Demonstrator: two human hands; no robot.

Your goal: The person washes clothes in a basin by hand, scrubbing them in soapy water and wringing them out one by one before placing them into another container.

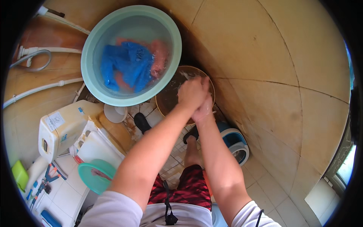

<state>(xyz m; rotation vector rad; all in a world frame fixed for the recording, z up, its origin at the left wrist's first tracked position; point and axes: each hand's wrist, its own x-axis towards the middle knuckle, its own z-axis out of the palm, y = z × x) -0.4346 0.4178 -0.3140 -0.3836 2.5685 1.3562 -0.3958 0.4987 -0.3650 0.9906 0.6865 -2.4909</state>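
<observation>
My left hand (192, 92) lies over my right hand (204, 109), the two pressed together above a round dark basin (167, 103) of water with a gold-coloured rim. Both look wet. Whether anything is between the palms is hidden. Up and to the left of them stands a large pale green plastic tub (88, 82) filled with water. In it a blue cloth garment (127, 63) floats over a pinkish-red cloth (159, 56).
A tiled wall (261, 56) rises close on the right. White pipes (59, 50) run along the left wall, above a toilet cistern (61, 127). A small green basin (97, 173) and a blue and white plastic item (235, 143) are lower down.
</observation>
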